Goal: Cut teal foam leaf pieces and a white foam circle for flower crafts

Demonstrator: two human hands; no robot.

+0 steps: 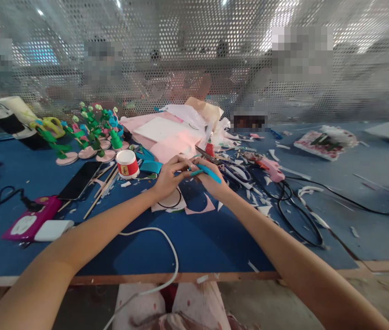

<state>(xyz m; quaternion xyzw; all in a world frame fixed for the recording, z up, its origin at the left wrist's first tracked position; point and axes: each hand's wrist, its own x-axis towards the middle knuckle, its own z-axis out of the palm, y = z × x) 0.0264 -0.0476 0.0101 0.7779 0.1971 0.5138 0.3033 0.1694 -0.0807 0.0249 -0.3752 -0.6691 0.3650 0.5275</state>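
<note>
My left hand (pixel 171 178) and my right hand (pixel 214 182) meet above the middle of the table. Between them is a narrow blue paper strip (pixel 210 173); the fingers of both hands are closed on it, and one end sticks out over the right hand. Exactly how the fingertips grip is partly hidden. Below the wrists lie a white piece with a dark ring (pixel 171 200) and a pink paper offcut (pixel 201 205) with a curved cut. Left of the hands are a curled blue paper strip (pixel 150 167) and a white-and-red round tub (pixel 127 164).
Green paper plants on pink discs (pixel 66 158) stand at the back left. Nearby lie a phone (pixel 80 180), wooden sticks (pixel 102 192) and a purple power strip (pixel 32 218). Scissors (pixel 208 155), scraps and a pink glue gun (pixel 272 169) with its cable lie right. A perforated screen (pixel 194 55) stands behind.
</note>
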